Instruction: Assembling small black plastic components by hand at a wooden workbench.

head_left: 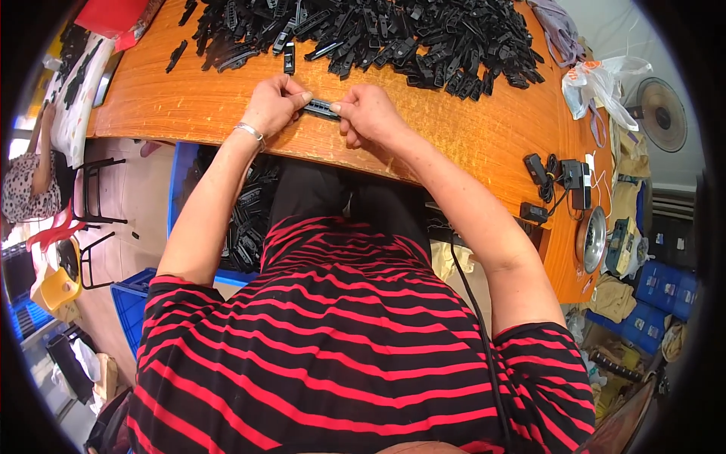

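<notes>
Between my two hands I hold a small, narrow black plastic part [321, 109] with a ridged or slotted face, just above the near edge of the wooden table. My left hand [274, 106], with a bracelet at the wrist, pinches its left end between thumb and finger. At its right end, my right hand [369, 115] has a similar pinch, the other fingers curled in. One loose black part [289, 58] lies just beyond my left hand. Farther back spreads a large heap of similar black parts [378, 38]. The exact kind of part is too small to tell.
Black adapters with cables [560, 178] and a round metal dish [594, 239] sit at the table's right. A blue crate [181, 178] of black parts stands below the edge, left of my legs. A fan [661, 113] is far right; another person [34, 181] sits far left.
</notes>
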The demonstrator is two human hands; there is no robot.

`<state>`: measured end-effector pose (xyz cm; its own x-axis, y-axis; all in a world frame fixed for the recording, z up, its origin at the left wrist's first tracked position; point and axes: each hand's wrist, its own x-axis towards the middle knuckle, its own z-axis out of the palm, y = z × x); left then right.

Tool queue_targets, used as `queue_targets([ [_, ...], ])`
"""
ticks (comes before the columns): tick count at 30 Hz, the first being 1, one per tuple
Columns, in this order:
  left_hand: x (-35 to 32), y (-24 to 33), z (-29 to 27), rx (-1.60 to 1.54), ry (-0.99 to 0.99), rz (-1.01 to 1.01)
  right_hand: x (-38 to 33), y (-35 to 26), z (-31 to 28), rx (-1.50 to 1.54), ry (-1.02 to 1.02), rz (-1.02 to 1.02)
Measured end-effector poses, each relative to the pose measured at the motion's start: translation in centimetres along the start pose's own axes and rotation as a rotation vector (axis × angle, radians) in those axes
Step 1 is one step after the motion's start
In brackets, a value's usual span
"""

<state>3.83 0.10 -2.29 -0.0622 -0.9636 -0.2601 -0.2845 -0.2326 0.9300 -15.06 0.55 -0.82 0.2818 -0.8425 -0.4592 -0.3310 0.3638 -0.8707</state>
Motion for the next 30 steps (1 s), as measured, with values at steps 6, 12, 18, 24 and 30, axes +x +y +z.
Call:
queue_targets([
  [6,0.1,0.6,0.3,0.187,-0.009,-0.029,0.0,-0.5,0.1,-0.058,0.012,0.031],
  [12,0.6,-1.9,0.3,0.307,0.068,0.101,0.3,-0.3,-0.3,-0.353,0.015,-0.078],
  [18,-3.4,-2.1,-1.7,0.001,0.041,0.037,-0.1,1.5,0.4,-0.637,0.207,-0.402],
  [24,-8.3,-3.7,-10.0,0.421,0.162,0.156,0.8,0.7,-2.7,-0.777,0.304,-0.573],
  [30,-2.0,0.5,-3.4,0.585,0.404,0.486,4.8,-0.1,-3.6,-1.092,0.432,-0.880],
])
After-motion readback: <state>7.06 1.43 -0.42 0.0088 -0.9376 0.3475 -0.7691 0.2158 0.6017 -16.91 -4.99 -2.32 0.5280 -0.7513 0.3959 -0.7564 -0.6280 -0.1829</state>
